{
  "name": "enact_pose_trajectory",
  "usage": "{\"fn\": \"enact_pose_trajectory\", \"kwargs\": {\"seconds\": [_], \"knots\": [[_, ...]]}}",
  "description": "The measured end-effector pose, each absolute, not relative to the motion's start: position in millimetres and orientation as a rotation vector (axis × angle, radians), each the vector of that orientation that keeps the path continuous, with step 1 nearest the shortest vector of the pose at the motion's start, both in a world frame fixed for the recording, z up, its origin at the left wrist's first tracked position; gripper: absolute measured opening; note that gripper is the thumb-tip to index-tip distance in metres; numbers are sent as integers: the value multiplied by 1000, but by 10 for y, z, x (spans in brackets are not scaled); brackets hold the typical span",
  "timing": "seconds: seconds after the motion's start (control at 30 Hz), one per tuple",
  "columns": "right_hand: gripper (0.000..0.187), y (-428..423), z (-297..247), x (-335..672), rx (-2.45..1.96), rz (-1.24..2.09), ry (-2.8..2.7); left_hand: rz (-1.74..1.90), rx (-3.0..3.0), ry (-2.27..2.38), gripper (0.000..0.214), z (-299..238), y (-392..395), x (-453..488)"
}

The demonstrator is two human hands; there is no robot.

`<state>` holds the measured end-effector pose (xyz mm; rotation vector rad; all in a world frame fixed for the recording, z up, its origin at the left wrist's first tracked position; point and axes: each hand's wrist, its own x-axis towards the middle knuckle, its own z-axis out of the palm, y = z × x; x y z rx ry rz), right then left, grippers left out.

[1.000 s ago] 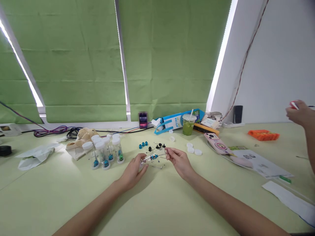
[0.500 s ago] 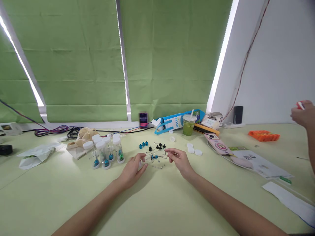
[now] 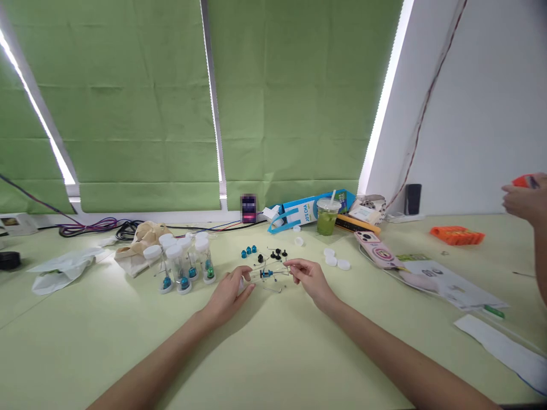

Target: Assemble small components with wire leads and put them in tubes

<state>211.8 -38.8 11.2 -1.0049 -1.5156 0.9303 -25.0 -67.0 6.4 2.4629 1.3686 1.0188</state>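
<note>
My left hand (image 3: 231,293) is closed around the white end of what looks like a clear tube, lying sideways. Between my hands is a small blue and black part (image 3: 266,274) with thin metal rods; I cannot tell whether it sits inside the tube. Fingers of my right hand (image 3: 308,279) pinch a thin metal rod at the right end of this assembly. Just below lies an L-shaped hex key (image 3: 273,290) on the table. Beyond my hands are three blue caps (image 3: 248,251) and several small black parts (image 3: 277,254).
Several clear tubes with white lids (image 3: 177,265) stand left of my left hand. White lids (image 3: 337,260) lie right of centre. Behind are a cup of green drink (image 3: 327,216) and a blue bag (image 3: 299,213). A pink-cased phone (image 3: 376,250) lies right. Another person's hand (image 3: 527,199) holds something orange.
My hands and the blue part have barely moved. At the far right, the other person's hand has turned, showing more of the orange thing.
</note>
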Motion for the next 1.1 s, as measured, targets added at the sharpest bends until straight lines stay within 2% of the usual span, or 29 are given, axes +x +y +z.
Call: {"fn": "enact_pose_trajectory", "kwargs": {"seconds": [0.23, 0.4, 0.63, 0.97, 1.1], "knots": [[24, -463, 142, 2082, -947, 941, -1708, 1022, 2436, 1273, 28, 79, -644, -289], [43, -534, 189, 2069, -864, 994, -1889, 1020, 2367, 1156, 26, 149, -693, -286], [45, -526, 146, 2072, -822, 982, -1995, 1049, 2341, 1040, 23, 195, -742, -250], [50, -562, 135, 2047, -785, 1042, -2023, 1046, 2354, 1042, 23, 176, -740, -231], [53, -531, 127, 2030, -823, 977, -1825, 1157, 2327, 1145, 23, 151, -665, -260]]}}
